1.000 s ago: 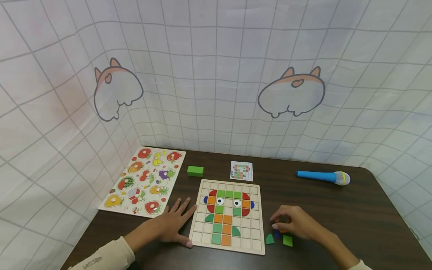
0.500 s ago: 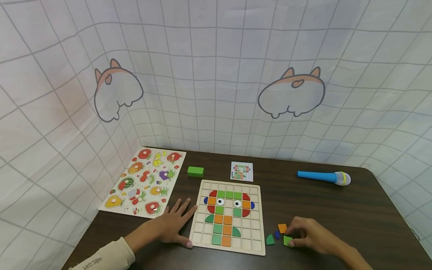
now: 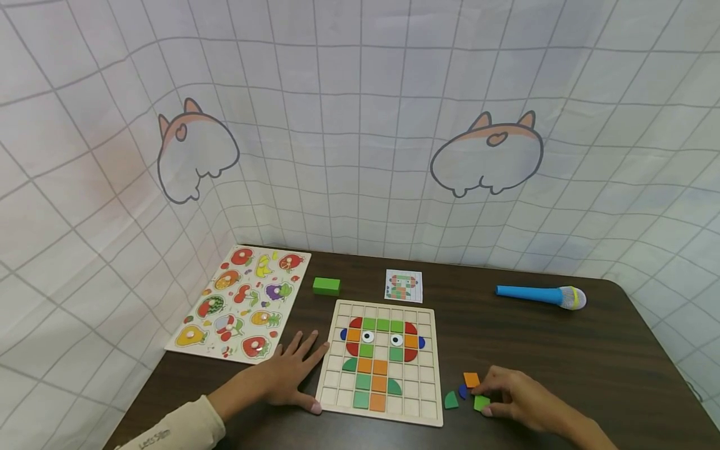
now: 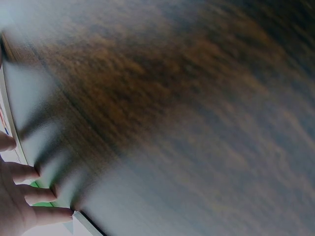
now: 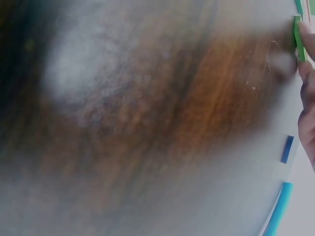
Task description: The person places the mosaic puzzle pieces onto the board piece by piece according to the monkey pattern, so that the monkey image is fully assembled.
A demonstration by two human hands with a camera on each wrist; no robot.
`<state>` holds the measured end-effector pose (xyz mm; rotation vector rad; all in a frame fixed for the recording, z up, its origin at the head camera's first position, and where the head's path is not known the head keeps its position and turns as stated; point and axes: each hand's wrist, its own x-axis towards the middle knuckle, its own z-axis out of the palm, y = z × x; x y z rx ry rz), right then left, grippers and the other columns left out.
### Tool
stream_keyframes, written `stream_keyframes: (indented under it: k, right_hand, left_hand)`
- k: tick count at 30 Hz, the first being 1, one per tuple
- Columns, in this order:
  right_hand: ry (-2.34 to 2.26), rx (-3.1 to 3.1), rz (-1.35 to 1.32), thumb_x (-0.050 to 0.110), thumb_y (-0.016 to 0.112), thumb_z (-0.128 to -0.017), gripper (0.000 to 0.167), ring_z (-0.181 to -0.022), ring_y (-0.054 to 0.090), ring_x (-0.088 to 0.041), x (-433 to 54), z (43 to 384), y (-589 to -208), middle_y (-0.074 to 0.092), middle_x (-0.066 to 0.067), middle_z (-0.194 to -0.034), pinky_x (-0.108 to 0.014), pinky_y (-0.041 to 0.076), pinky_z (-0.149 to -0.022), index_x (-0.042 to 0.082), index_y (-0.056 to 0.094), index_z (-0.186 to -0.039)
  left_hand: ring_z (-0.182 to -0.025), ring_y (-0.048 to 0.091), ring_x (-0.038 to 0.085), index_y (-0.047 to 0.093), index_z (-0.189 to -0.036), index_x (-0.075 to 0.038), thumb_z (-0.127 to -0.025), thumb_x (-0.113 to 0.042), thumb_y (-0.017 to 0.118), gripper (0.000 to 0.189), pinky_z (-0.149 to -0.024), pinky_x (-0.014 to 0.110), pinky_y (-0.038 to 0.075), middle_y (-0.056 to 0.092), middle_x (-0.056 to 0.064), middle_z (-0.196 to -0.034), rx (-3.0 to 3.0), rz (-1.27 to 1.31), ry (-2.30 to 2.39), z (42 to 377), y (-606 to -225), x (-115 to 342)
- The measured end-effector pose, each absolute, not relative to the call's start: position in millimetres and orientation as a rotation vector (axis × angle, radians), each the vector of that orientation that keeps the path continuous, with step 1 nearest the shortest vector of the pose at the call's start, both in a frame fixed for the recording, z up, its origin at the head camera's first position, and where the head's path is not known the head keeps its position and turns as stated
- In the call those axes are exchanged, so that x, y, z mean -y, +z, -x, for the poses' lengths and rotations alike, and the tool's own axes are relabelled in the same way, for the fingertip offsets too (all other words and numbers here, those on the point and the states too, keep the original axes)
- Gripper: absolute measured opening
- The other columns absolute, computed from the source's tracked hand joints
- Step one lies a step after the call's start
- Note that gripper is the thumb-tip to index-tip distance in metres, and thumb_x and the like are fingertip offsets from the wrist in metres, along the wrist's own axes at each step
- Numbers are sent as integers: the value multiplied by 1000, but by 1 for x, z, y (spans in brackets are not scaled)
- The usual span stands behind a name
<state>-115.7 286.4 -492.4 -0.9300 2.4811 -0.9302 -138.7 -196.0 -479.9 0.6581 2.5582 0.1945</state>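
Observation:
My right hand [image 3: 520, 397] pinches a light green square tile [image 3: 480, 404] between thumb and finger, low at the table right of the board. In the right wrist view the green tile [image 5: 299, 42] shows edge-on at the fingertips. Close by lie an orange square tile [image 3: 471, 379], a small blue half-round piece [image 3: 463, 392] and a green quarter-round piece [image 3: 451, 400]. Fingers spread, my left hand [image 3: 284, 376] rests on the table, its thumb and a fingertip at the left edge of the wooden grid board [image 3: 413, 406]. Coloured tiles on the board form a face with two eyes above an orange and green column.
Behind the board lies a printed pattern card [image 3: 403, 286], with a green block [image 3: 326, 286] to its left. A fruit peg puzzle [image 3: 239, 306] is at the left. Far right lies a blue toy microphone [image 3: 540, 296]. A grid-patterned curtain [image 3: 360, 156] closes off the back.
My right hand has moved from above the orange tile, uncovering it, down and right to the light green square tile, which it now pinches. The left hand stays put.

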Motion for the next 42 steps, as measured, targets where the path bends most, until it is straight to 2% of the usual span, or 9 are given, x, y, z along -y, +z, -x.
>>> stream_keyframes:
  k: [3, 7, 15, 20, 26, 33, 42]
  right_hand:
    - [-919, -2481, 910, 37, 70, -94, 30, -78, 51, 5, -285, 115, -491, 59, 11, -102, -20, 48, -64, 16, 71, -116]
    - [-946, -2455, 862, 33, 70, -95, 22, -78, 52, 3, -280, 115, -489, 61, 12, -96, -22, 47, -64, 18, 65, -111]
    - [-1046, -2468, 780, 32, 67, -98, 23, -72, 52, 0, -252, 120, -479, 60, 10, -87, -22, 46, -60, 16, 69, -114]
    - [-1144, -2437, 802, 32, 72, -93, 26, -64, 47, 2, -220, 127, -474, 55, 9, -79, -20, 42, -54, 12, 70, -110]
    - [-1243, -2371, 830, 29, 78, -89, 28, -64, 48, 0, -174, 133, -476, 60, 6, -83, -20, 43, -56, 11, 71, -109]
    - [-1269, -2322, 813, 27, 78, -89, 32, -65, 53, -3, -124, 139, -478, 66, 3, -88, -20, 45, -59, 7, 74, -112]
    - [-1252, -2294, 805, 16, 78, -86, 27, -64, 55, -2, -81, 145, -483, 69, 5, -79, -19, 45, -60, 5, 75, -111]
  left_hand:
    - [-153, 9, 47, 15, -163, -25, -74, -82, 62, 115, -113, 70, 24, 7, 14, -170, -2560, -660, 195, 138, -480, 196]
    - [-154, 8, 46, 15, -163, -25, -74, -82, 62, 115, -113, 70, 24, 6, 13, -170, -2560, -655, 193, 138, -480, 196]
    - [-154, 9, 46, 15, -163, -26, -73, -83, 62, 115, -113, 71, 24, 7, 13, -170, -2558, -637, 176, 138, -479, 195]
    - [-153, 10, 46, 17, -162, -26, -73, -83, 62, 115, -112, 71, 25, 9, 12, -170, -2558, -629, 166, 139, -478, 195]
    - [-153, 9, 46, 16, -163, -26, -73, -83, 62, 115, -112, 71, 24, 8, 12, -170, -2553, -636, 165, 139, -479, 195]
    - [-153, 10, 47, 16, -163, -26, -73, -83, 61, 115, -112, 71, 26, 8, 13, -170, -2557, -658, 168, 140, -480, 195]
    - [-153, 11, 47, 17, -163, -25, -74, -83, 61, 114, -111, 71, 26, 9, 13, -170, -2560, -661, 169, 139, -480, 196]
